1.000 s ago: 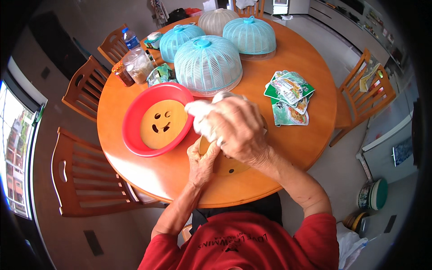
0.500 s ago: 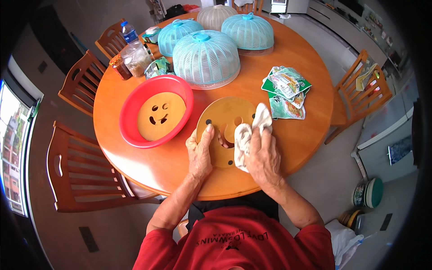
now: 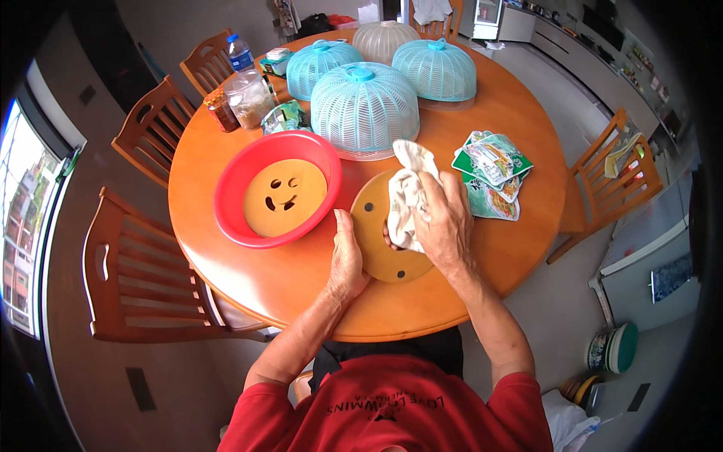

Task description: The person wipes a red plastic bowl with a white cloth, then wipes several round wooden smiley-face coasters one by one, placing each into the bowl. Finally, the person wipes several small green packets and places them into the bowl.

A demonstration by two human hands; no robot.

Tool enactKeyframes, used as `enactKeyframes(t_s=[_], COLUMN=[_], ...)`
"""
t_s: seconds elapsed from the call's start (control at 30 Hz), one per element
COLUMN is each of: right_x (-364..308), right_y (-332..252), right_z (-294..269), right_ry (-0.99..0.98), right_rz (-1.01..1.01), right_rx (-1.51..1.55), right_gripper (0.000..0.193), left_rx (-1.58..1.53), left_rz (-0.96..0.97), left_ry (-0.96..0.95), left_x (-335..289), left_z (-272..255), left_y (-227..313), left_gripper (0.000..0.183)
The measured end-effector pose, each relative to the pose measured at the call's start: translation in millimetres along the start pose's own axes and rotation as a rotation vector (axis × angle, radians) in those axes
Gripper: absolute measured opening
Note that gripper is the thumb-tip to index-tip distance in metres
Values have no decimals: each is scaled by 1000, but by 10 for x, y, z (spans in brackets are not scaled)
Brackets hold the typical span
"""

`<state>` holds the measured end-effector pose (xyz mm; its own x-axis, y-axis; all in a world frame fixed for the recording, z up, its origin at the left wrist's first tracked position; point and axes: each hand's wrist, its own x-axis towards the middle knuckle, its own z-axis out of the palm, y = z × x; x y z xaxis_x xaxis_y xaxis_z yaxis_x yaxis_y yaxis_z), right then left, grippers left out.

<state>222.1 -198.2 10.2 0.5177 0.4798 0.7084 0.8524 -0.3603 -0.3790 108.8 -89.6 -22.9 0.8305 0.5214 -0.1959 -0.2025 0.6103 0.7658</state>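
Observation:
A round tan disc (image 3: 373,252) with cut-out holes and small dark round spots is in front of me. My left hand (image 3: 348,258) supports it at its left edge, thumb up along the rim and fingers underneath; fingertips show through a hole. Bunched in my right hand (image 3: 446,218) is a white cloth (image 3: 408,196), pressed on the disc's upper right part and covering some of its holes. To the left, a red plastic basin (image 3: 227,215) holds a second tan disc (image 3: 290,184) with face-like cut-outs.
Blue mesh food covers (image 3: 364,109) and a beige one (image 3: 382,39) stand at the back of the round wooden table (image 3: 301,297). Green packets (image 3: 493,169) lie to the right. Jars (image 3: 250,102) and a water bottle (image 3: 239,54) stand far left. Wooden chairs (image 3: 143,264) surround it.
My right hand has moved the cloth from the disc's right edge up and inward over its upper middle. My left thumb has shifted off the disc's face to its rim.

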Motion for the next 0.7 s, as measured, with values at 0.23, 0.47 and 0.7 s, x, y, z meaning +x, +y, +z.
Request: enactKeyframes(t_s=[0.23, 0.47, 0.7], right_x=[52, -456, -889], right_y=[-454, -471, -198], right_z=[118, -184, -636], right_ry=[-187, -232, -453], right_rz=[-276, -352, -467], right_rx=[59, 115, 144], right_gripper=[38, 39, 25], left_rx=[53, -120, -169], left_rz=[-82, -104, -228], left_ry=[46, -117, -103], left_x=[-73, -119, -81], left_z=[99, -95, 41], left_y=[8, -62, -2], left_gripper=[81, 90, 80])
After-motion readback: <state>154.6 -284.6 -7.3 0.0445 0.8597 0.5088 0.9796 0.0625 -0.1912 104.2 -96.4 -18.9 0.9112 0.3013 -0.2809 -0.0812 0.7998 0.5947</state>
